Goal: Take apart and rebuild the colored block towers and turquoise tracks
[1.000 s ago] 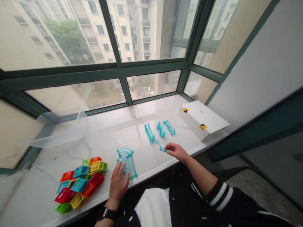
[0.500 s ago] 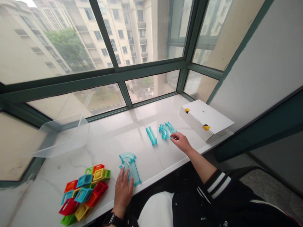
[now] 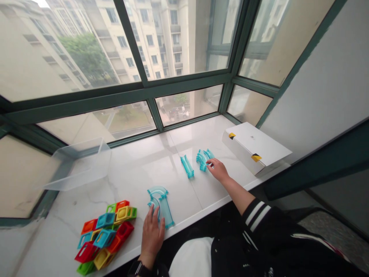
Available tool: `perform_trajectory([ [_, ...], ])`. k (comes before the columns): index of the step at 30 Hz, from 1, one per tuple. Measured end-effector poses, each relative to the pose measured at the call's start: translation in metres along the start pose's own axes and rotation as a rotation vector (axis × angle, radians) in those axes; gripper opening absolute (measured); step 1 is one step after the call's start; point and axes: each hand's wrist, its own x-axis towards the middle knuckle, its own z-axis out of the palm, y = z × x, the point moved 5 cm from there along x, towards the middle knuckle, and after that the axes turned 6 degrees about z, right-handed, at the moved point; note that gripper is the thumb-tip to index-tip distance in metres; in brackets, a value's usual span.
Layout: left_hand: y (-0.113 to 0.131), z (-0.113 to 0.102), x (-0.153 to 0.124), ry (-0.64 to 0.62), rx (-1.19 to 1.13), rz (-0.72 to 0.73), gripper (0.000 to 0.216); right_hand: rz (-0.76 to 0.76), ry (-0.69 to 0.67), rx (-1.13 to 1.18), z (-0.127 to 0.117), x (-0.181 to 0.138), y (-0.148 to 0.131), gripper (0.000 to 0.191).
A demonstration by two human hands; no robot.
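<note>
My left hand (image 3: 152, 232) lies with fingers spread, its fingertips at the near-left side of a group of translucent teal toy track pieces, one curved piece (image 3: 158, 190) and one flat straight piece (image 3: 166, 213). Farther right, my right hand (image 3: 217, 169) has its thumb and fingers drawn together at the near end of another teal cluster. That cluster has a curved track piece (image 3: 201, 159) and a straight track piece (image 3: 210, 153) close beside it; the fingers partly hide where they touch. Between the two groups lies a single straight channel piece (image 3: 187, 167).
Several red, blue, yellow and green hollow blocks (image 3: 105, 238) are heaped at the left front. A clear plastic bin (image 3: 82, 165) stands at the back left, and a white box (image 3: 256, 148) with yellow-black tabs at the right. Green-framed windows line the white counter (image 3: 129, 165).
The view has shifted slightly. At my right hand, the curved and straight teal pieces are closer together than before. My left hand has stayed by its track pieces.
</note>
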Motion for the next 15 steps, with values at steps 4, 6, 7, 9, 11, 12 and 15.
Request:
perform_trajectory([
  [4, 0.001, -0.001, 0.0, 0.008, 0.015, 0.009, 0.061, -0.009, -0.012, -0.01, 0.006, 0.001, 0.001, 0.014],
  [6, 0.001, -0.001, 0.0, 0.002, 0.024, 0.004, 0.058, -0.016, -0.006, -0.011, 0.007, 0.002, 0.001, 0.014],
  [7, 0.001, 0.0, 0.0, -0.001, 0.028, 0.003, 0.057, -0.018, -0.002, -0.012, 0.008, 0.003, 0.002, 0.015],
  [9, 0.001, 0.0, 0.0, -0.002, 0.036, 0.003, 0.054, -0.023, 0.004, -0.017, 0.01, 0.004, 0.003, 0.015],
  [11, 0.001, -0.001, 0.0, 0.005, 0.042, 0.002, 0.052, -0.03, 0.008, -0.023, 0.011, 0.005, 0.004, 0.016],
  [12, 0.001, -0.001, 0.0, 0.007, 0.047, 0.001, 0.051, -0.036, 0.01, -0.025, 0.012, 0.006, 0.005, 0.015],
  [15, 0.001, -0.002, 0.001, 0.009, 0.061, 0.004, 0.05, -0.053, 0.017, -0.027, 0.014, 0.007, 0.007, 0.014],
])
